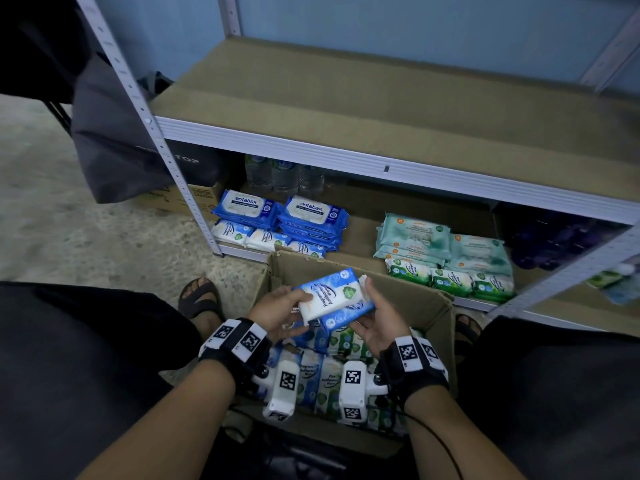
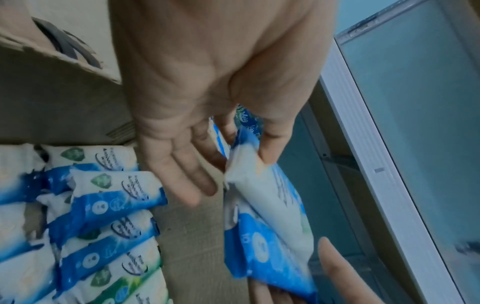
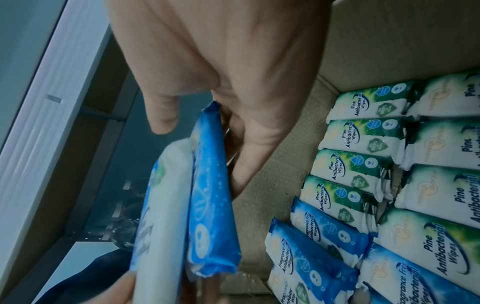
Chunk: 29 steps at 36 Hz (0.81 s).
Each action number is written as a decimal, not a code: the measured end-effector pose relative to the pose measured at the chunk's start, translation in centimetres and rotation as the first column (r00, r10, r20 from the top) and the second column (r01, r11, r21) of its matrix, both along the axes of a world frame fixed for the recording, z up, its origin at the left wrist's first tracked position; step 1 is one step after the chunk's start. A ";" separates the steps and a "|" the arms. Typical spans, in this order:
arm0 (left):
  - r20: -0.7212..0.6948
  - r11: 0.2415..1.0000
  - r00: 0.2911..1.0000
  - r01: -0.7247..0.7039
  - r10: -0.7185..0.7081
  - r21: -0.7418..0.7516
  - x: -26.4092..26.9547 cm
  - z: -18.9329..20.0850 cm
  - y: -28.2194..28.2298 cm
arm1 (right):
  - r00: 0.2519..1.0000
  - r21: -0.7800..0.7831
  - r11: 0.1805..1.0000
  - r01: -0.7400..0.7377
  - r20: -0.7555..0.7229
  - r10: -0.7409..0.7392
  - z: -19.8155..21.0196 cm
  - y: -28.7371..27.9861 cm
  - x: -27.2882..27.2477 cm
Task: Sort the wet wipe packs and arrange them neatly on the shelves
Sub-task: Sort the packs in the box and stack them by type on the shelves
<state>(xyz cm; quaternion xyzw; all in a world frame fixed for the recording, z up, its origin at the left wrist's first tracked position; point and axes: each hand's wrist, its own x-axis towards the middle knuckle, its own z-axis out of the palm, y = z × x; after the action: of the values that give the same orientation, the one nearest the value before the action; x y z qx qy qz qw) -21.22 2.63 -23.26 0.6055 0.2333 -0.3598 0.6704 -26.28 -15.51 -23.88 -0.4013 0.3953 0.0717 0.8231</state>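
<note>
Over the open cardboard box (image 1: 429, 306), at about 6 o'clock from the bottom shelf (image 1: 360, 233), both hands hold two blue-and-white Fragrance Free Antibacterial Wipes packs (image 1: 334, 296) stacked face to face. The left hand (image 1: 277, 311) pinches the white end, thumb on top and fingers (image 2: 182, 172) mostly straight beneath. The right hand (image 1: 377, 318) cups the blue end from below, thumb (image 3: 163, 115) loosely hooked over one edge.

These packs look light, soft and squashy, with slick film that could let one slide off the other. The crimped end seals are thin; a grip across the broad faces, thumb above and fingers below, seems safer than a pinch at the ends.

Matching blue packs (image 1: 268, 239) lie at 10 o'clock on the shelf, green Pine packs (image 1: 450, 280) at 2 o'clock. More packs (image 3: 363, 144) stand on edge in the box.
</note>
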 end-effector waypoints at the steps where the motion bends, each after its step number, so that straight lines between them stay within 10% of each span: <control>1: 0.037 0.999 0.998 -0.044 0.044 -0.001 0.2 0.1 -0.1 | 0.999 0.006 1.000 0.022 -0.023 -0.022 0.1 -0.1 0.1; 8: 0.339 0.992 0.936 -0.118 0.095 0.048 1.2 0.9 0.7 | 0.990 -0.016 0.994 0.106 -0.089 -0.107 -0.4 -0.8 0.5; 29: 0.543 0.989 0.835 0.006 -0.085 0.147 -0.2 0.1 -0.7 | 0.961 -0.098 0.957 -0.272 -0.080 0.265 0.0 0.6 -0.4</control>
<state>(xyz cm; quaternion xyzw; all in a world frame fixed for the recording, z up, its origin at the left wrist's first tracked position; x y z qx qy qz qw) -21.42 1.95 -23.20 0.7338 0.0419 -0.1702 0.6564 -26.67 -14.87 -23.86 -0.4926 0.3674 0.1748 0.7693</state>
